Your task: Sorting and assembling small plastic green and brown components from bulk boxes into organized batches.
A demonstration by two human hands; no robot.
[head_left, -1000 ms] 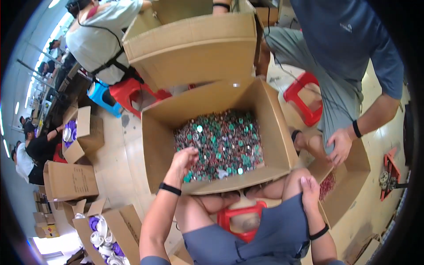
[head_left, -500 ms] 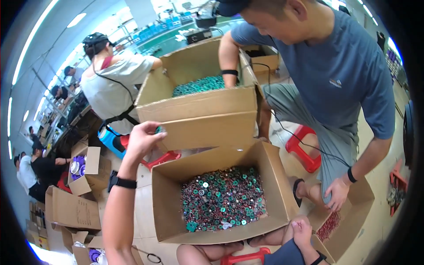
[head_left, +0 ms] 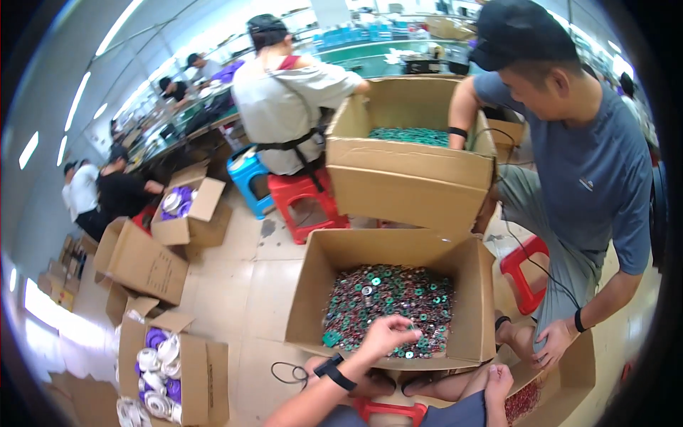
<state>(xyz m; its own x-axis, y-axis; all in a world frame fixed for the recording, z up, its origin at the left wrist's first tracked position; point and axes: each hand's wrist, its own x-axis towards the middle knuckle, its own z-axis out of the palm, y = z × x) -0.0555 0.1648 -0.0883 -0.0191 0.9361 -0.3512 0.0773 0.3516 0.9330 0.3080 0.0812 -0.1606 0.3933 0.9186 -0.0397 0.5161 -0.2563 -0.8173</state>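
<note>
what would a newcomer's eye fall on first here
Probably the open cardboard box near the middle, filled with small green, reddish and shiny parts, the person's left hand over them. Just beyond it, a second carton holds green pieces, with a co-worker's arm reaching in from the right. At lower left, another carton holds purple and white pieces.

tiled floor bearing cardboard boxes

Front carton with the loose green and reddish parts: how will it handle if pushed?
The carton is probably heavy, since loose parts cover its bottom. Its bare upper walls may flex, being thin cardboard, open-topped. Tipping seems unlikely with the load low, though parts could shift.
</note>
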